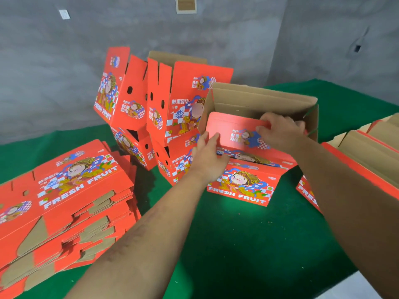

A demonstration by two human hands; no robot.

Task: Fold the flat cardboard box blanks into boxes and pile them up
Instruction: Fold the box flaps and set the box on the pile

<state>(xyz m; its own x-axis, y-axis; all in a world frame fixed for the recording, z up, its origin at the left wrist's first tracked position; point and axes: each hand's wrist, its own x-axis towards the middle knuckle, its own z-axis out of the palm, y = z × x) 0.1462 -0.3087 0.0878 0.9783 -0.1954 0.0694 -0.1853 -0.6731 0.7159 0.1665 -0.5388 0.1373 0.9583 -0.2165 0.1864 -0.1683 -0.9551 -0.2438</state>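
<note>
A half-folded red box (pixel 244 186) printed FRESH FRUIT stands on the green table at centre, its brown inner side (pixel 259 102) open toward the back. My left hand (pixel 207 156) presses flat against the left part of the near red flap (pixel 233 130). My right hand (pixel 280 132) grips the flap's upper right edge, fingers curled over it. A stack of flat red blanks (pixel 64 203) lies at the left. Several folded boxes (pixel 155 104) are piled behind, at centre left.
The green table (pixel 237 244) runs to a grey concrete wall (pixel 64 72) behind. More red and brown cardboard (pixel 367 156) lies at the right edge. The table's front edge shows at the lower right.
</note>
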